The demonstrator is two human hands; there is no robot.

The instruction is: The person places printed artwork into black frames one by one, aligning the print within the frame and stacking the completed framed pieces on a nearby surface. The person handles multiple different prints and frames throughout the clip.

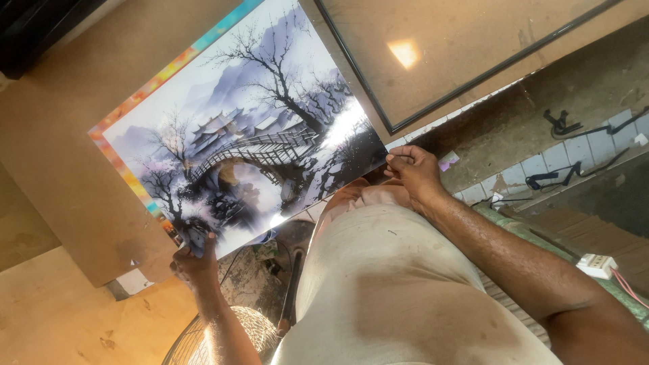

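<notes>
A large glossy print (pixel 250 128) of a misty landscape with bare trees, a bridge and rooftops lies tilted over a brown board (pixel 74 135). It has a multicoloured strip along its far edge. My left hand (pixel 195 260) grips its lower left corner. My right hand (pixel 414 170) pinches its lower right corner. Both hands hold the print flat above the board.
A black-edged glass pane (pixel 460 47) lies on a brown sheet at the upper right. A tiled, dusty floor (pixel 574 155) with black scraps is at the right. A wire fan guard (pixel 243 334) sits below, and a white socket block (pixel 596 265) at the right.
</notes>
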